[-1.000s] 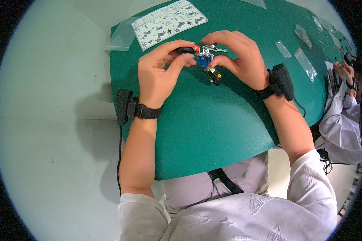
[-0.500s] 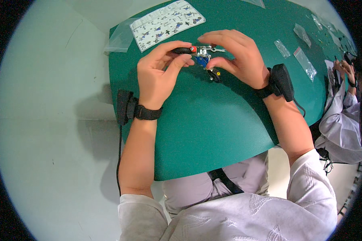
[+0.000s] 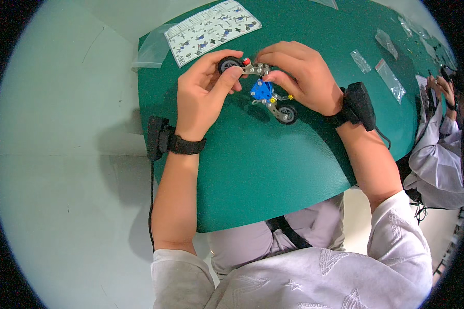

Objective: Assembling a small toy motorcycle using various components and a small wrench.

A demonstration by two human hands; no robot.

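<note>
A small model motorcycle with a blue body, metal strips and two black wheels hangs between my hands above the green table. My left hand is closed on its upper wheel, thumb in front and fingers behind. A red part shows beside that wheel. My right hand pinches the metal frame near its upper right end; the fingertips partly hide the spot. Below, the second wheel hangs free, next to small yellow pieces.
A printed instruction sheet lies at the far left of the green table, beside a clear plastic bag. More plastic bags are at the right. Another person's hands are at the far right edge.
The model has turned so that its blue side and both wheels now face me, the lower wheel swinging down and right. Both hands stay nearly in place, holding it.
</note>
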